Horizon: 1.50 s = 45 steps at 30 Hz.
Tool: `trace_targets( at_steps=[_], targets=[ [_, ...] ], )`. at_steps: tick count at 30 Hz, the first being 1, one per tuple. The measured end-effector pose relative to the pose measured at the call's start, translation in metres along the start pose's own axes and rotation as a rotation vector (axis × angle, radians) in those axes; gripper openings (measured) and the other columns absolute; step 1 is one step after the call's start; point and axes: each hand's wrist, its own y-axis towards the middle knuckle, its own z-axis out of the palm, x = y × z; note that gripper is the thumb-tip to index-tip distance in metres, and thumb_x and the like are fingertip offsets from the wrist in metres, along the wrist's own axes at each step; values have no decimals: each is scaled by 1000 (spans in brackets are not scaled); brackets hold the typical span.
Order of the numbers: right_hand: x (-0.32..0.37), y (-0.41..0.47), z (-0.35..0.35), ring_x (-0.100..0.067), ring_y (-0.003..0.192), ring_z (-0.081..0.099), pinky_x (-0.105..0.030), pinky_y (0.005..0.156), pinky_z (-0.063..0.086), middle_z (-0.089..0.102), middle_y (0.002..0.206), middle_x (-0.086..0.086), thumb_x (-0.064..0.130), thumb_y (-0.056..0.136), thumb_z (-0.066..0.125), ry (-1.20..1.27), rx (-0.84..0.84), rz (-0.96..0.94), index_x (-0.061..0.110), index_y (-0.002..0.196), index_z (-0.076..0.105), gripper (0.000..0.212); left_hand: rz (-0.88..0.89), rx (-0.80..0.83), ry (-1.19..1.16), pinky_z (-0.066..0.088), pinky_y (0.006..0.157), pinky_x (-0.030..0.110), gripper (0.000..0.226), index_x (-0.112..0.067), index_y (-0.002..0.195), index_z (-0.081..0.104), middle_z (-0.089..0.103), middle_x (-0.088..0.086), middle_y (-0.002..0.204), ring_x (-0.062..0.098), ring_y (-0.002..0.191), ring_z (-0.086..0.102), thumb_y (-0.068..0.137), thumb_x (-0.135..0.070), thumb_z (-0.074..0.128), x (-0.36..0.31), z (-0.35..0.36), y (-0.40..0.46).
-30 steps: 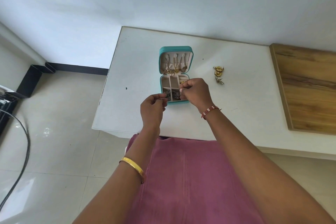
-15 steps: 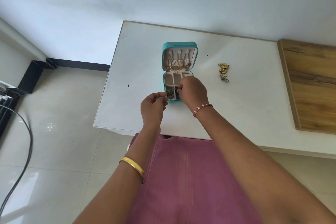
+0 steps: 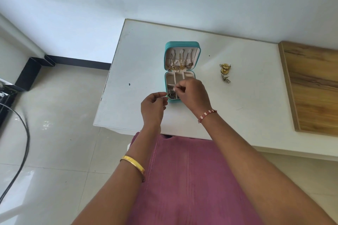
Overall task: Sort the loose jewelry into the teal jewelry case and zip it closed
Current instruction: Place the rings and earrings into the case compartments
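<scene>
Both hands are pinching something thin over the case (image 3: pixel 182 56)'s near-left compartment: left hand (image 3: pixel 153 106) just off the case's left edge, right hand (image 3: pixel 193 93) above the tray. Item is too small to identify. Loose earrings (image 3: pixel 225 72) are lying well right of the case, nearer the right hand.

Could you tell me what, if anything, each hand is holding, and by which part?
Both hands have fingertips pinched over the teal case, apparently on something thin; what it is, and where it is gripped, cannot be told.
</scene>
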Motion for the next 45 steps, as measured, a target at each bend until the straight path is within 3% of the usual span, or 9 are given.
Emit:
trace_targets(
  at_steps=[6,12,15,18,28,34,37,42,45],
  targets=[
    [-15,-6,-8,-28,88,62,-22,73,43,65,99,-18,3,86,56,90,-240,212,3,98,69,17,53,-22,83,51,85,36,19,-14,97,65,64,2,80,17,76,58,87,-4,52,3,-3,6],
    [-32,-12,-1,-32,92,64,-28,81,50,67,102,-19,11,86,61,218,-182,455,0,107,63,24,89,1,169,50,87,35,27,-8,114,63,68,10,92,18,79,56,88,-10,58,7,5,11],
    [-29,-15,2,-33,87,67,-44,77,57,68,99,-21,7,87,59,318,-172,462,-2,105,63,20,111,23,204,49,87,34,27,-9,113,65,67,8,91,16,79,56,87,-8,59,8,5,13],
    [-31,-18,2,-33,88,67,-44,78,57,68,100,-22,3,87,58,349,-173,464,-2,104,63,19,104,35,217,50,88,35,27,-9,112,65,66,5,88,16,78,56,86,-6,61,10,4,15],
    [-57,-46,-7,-31,80,68,-7,51,44,69,91,-20,2,84,59,412,-235,524,-1,98,63,15,98,89,258,49,90,37,25,-10,108,67,67,4,84,17,78,57,84,-6,62,18,22,2],
    [-70,-48,-16,-33,76,68,-37,74,57,69,86,-20,6,84,62,426,-216,518,-1,96,65,14,132,49,303,48,82,30,26,-11,110,66,69,11,97,18,80,58,86,-7,57,19,33,-8],
    [-79,-45,-24,-29,68,66,-44,72,57,67,76,-13,12,85,63,465,-253,516,0,90,67,13,251,-71,299,47,78,29,25,-15,105,66,68,7,97,16,79,59,88,-7,50,9,39,-18],
    [-103,-23,-41,-33,76,66,-42,76,56,69,87,-18,10,85,61,360,-360,502,0,93,67,14,326,4,227,49,76,29,25,-19,91,66,69,5,94,14,78,59,86,-3,48,-4,68,-34],
    [-117,-7,-49,-31,82,64,-24,75,46,68,93,-19,9,85,61,247,-363,471,2,97,67,15,295,72,202,52,78,29,25,-14,93,67,66,0,87,14,80,62,86,0,48,-6,89,-40]
  ],
)
